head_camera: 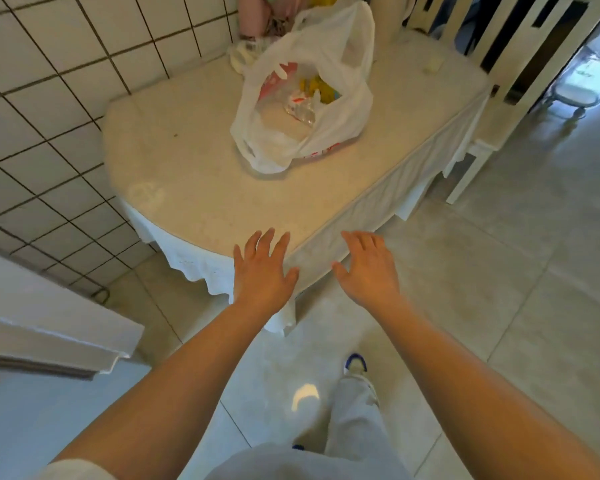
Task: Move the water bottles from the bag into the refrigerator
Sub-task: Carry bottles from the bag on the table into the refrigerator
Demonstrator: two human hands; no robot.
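Note:
A white plastic bag stands open on the round table, toward its far side. Inside it I see a clear water bottle with a red and white label, lying among yellow and pink packets. My left hand hovers over the table's near edge with fingers spread and holds nothing. My right hand is stretched out beside it, just off the table's rim, fingers loosely spread and empty. Both hands are well short of the bag. A white refrigerator's top corner shows at the lower left.
A tiled wall runs along the left behind the table. A white slatted chair stands at the table's right. A white cloth skirt hangs round the table. Pale floor tiles spread to the right, and my shoe is below.

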